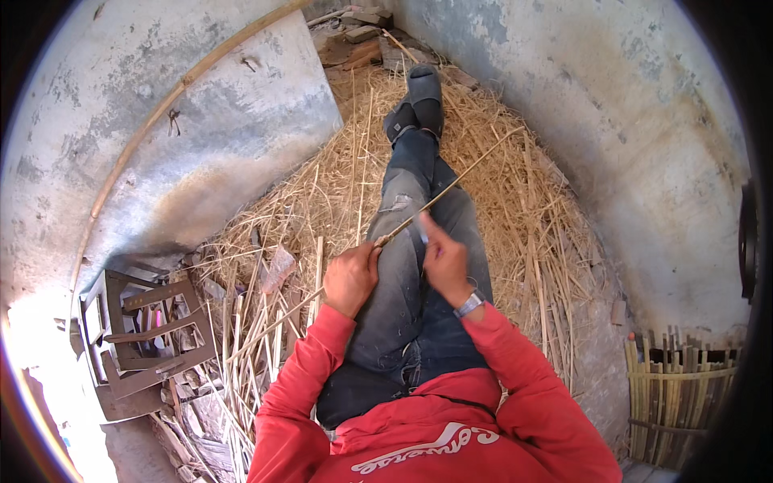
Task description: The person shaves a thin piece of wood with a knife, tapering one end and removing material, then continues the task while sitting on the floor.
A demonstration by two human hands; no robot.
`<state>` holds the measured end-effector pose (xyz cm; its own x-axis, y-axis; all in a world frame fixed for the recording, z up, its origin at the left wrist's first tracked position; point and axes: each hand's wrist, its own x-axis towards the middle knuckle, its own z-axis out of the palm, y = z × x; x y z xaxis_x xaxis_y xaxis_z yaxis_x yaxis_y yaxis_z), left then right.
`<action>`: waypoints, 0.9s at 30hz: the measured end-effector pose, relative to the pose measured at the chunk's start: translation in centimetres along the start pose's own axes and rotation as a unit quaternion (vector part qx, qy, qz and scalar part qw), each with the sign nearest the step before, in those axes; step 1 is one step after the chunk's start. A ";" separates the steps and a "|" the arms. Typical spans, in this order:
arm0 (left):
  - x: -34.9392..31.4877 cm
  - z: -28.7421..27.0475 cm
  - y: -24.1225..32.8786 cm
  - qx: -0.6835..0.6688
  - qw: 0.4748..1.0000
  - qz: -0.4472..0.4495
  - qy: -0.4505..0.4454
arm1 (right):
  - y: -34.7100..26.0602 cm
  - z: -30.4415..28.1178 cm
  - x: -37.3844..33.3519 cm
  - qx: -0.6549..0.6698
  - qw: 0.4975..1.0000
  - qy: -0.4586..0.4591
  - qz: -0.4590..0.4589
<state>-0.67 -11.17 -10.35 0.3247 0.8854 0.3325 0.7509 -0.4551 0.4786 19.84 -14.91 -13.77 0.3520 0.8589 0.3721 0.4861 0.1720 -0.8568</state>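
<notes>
A thin bamboo strip (460,179) slants across my thighs, its far end reaching up to the right past my knees. My left hand (352,278) is closed around it above my left thigh, and a length of strip continues down to the left behind that hand. My right hand (445,256) is beside the strip, a little farther right, its index finger along it and the other fingers curled. Something small, pale and blurred shows at the right fingertips, touching or close to the strip. Its kind is not clear.
My outstretched legs (435,314) lie crossed over a heap of shavings (491,121). Long split strips (250,394) lie to the left, near a brown wooden frame (153,382). A slatted bamboo basket (676,386) stands at the right. A bent pole (161,105) leans along the left wall.
</notes>
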 end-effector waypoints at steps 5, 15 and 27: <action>-0.3 0.4 0.0 -0.008 1.000 0.022 0.021 | -0.2 -0.4 -0.5 0.033 0.998 -0.045 -0.006; -0.2 1.0 0.0 -0.040 0.999 0.003 0.004 | 0.3 0.4 -1.4 0.059 0.994 -0.087 0.008; -5.0 -6.9 -5.4 -0.080 0.982 -0.043 -0.167 | 0.7 -1.6 1.2 0.111 0.989 -0.082 0.052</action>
<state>-10.32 -13.76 -9.01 0.4543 0.8908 0.0133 0.6923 -0.3624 0.6240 21.86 -14.55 -13.37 0.2477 0.9410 0.2307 0.2593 0.1651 -0.9516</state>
